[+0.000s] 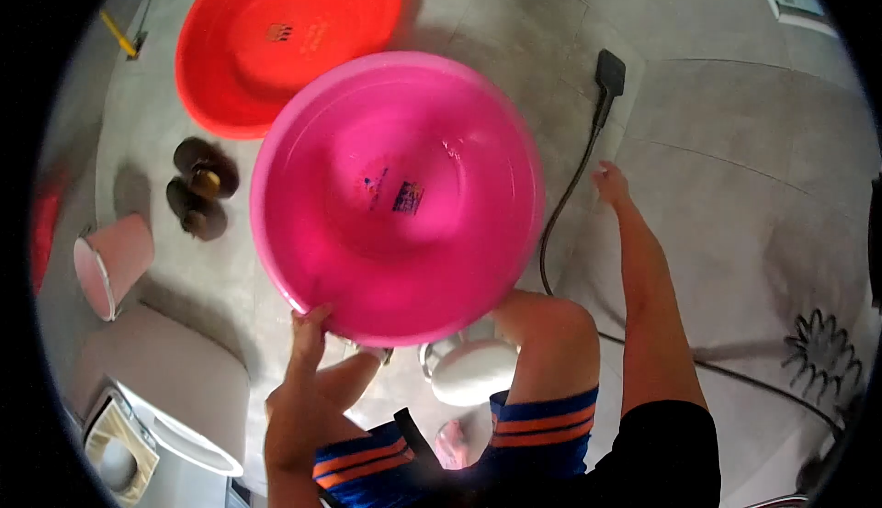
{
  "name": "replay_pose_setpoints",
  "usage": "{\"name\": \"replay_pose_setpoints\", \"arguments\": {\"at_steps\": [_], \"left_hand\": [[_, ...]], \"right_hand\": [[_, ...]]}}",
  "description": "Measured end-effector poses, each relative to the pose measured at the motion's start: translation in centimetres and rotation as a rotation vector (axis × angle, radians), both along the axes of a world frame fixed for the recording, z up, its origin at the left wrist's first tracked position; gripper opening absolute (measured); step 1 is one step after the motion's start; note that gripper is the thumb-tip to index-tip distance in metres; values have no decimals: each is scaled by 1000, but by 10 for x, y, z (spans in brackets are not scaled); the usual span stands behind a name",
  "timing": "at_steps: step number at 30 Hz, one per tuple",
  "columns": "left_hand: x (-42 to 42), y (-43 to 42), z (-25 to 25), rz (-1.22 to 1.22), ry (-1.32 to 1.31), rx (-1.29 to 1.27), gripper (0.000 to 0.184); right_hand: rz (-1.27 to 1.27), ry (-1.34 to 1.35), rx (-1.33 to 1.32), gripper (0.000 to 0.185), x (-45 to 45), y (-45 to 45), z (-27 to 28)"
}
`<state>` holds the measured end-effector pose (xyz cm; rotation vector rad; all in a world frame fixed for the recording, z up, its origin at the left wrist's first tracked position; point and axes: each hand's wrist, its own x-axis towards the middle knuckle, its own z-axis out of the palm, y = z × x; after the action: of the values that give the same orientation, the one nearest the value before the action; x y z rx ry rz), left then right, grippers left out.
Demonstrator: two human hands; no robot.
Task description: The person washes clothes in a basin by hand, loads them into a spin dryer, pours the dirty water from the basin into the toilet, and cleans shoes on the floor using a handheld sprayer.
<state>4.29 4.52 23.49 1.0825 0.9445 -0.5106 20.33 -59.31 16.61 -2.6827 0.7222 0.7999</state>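
A large pink basin is tilted up in front of my knees, its inside facing me. My left hand grips its near-left rim, with the thumb over the edge; the fingers behind are partly hidden. My right hand reaches forward on the right, apart from the basin, with fingers apart and nothing seen in it. Just beyond that hand is a black shower head on a dark hose, which runs down behind my right arm.
A red basin lies on the grey tiled floor beyond the pink one. Dark slippers, a pink bucket and a white toilet are at left. Below the pink basin shows a white rounded object. A black coil is at right.
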Motion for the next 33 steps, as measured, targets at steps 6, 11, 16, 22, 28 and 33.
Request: {"name": "replay_pose_setpoints", "arguments": {"at_steps": [6, 11, 16, 22, 28, 33], "left_hand": [[28, 1, -33, -61, -23, 81, 62], [35, -6, -49, -99, -102, 114, 67], [39, 0, -68, -86, -147, 169, 51], [43, -14, -90, -1, -192, 315, 40], [63, -17, -122, 146, -233, 356, 20], [85, -37, -121, 1, -512, 1132, 62]], "right_hand": [[131, -180, -168, 52, 71, -95, -100], [80, -241, -339, 52, 121, -129, -156], [-42, -435, -301, 54, 135, -129, -174], [-243, -769, -162, 51, 122, -94, -116], [-103, -852, -65, 45, 94, -51, -8], [184, -806, 218, 53, 50, 67, 118]]}}
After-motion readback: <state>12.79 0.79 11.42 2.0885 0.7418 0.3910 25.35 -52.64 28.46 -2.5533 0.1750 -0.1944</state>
